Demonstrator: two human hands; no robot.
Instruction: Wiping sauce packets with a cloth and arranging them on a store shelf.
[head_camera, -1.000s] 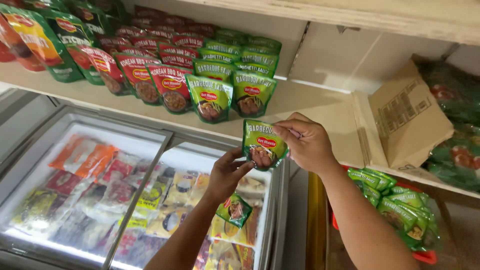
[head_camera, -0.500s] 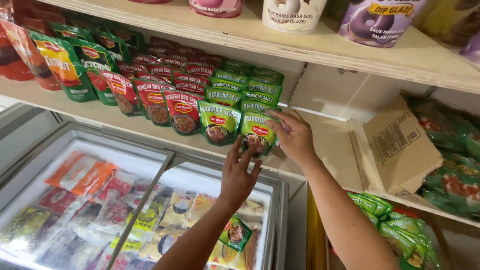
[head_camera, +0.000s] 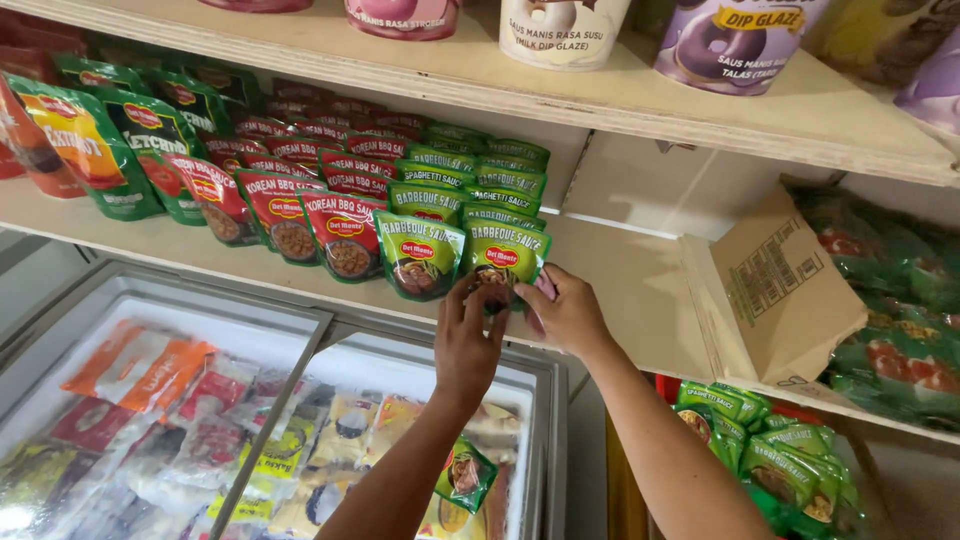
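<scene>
A green sauce pouch (head_camera: 503, 256) stands at the front right end of the pouch rows on a pale wooden shelf (head_camera: 620, 300). My left hand (head_camera: 468, 335) touches its lower left edge with the fingers pointing up. My right hand (head_camera: 567, 312) grips its lower right corner. Another green pouch (head_camera: 419, 257) stands just to its left, touching it. Red pouches (head_camera: 345, 233) continue the front row further left, with more green pouches (head_camera: 480, 175) stacked behind.
A glass-topped chest freezer (head_camera: 300, 400) full of frozen packs sits below the shelf. An open cardboard box (head_camera: 785, 290) leans at the shelf's right. Loose green pouches (head_camera: 770, 450) lie lower right. Tubs (head_camera: 560, 30) stand on the upper shelf.
Both hands carried the green pouch up from over the freezer to the shelf and set it beside the other green pouch. The left hand returned to the pouch.
</scene>
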